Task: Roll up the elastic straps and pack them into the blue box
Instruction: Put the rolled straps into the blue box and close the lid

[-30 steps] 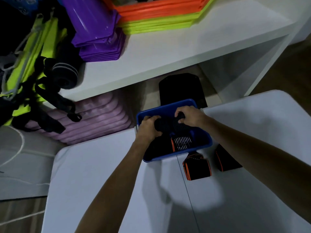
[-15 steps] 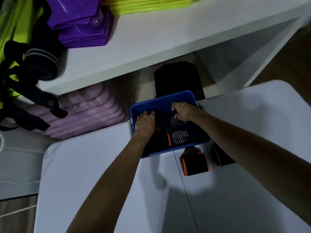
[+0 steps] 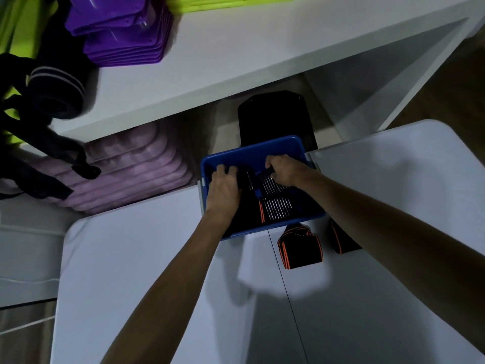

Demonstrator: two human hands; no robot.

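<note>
Shelf (image 3: 236, 61): standing beyond the tabletop, carrying purple trays (image 3: 126, 30) and dark gear at its left end; unrelated to the packing.
Tabletop (image 3: 131, 258): white, carrying the box at its far edge and two rolls just in front of the box.
Box (image 3: 252, 151): blue, sitting at the far edge of the tabletop, partly overhanging it; at least two rolled straps are lying inside.
Near strap in box (image 3: 278, 209): rolled, black with an orange edge and pale stripes, lying against the near wall.
Far strap in box (image 3: 270, 183): a striped roll lying between the two hands, long axis running left to right across the box.
Left hand (image 3: 224, 189): reaching into the left half of the box, fingers curling onto dark strap material; whether it is gripping or only pressing, I cannot tell.
Right hand (image 3: 284, 169): fingers curling round the right end of the far strap, holding it low in the box.
Key relation: the far strap is lying directly under both hands, so seating it looks like a straight push down; the right hand is the nearer one to the rolls outside.
Loose roll (image 3: 300, 246): black with orange trim, on the tabletop just in front of the box.
Second roll (image 3: 341, 240): beside it, partly hidden by the right forearm.
Hard to make out: the box's left interior is dark, so the strap count there is unclear.
</note>
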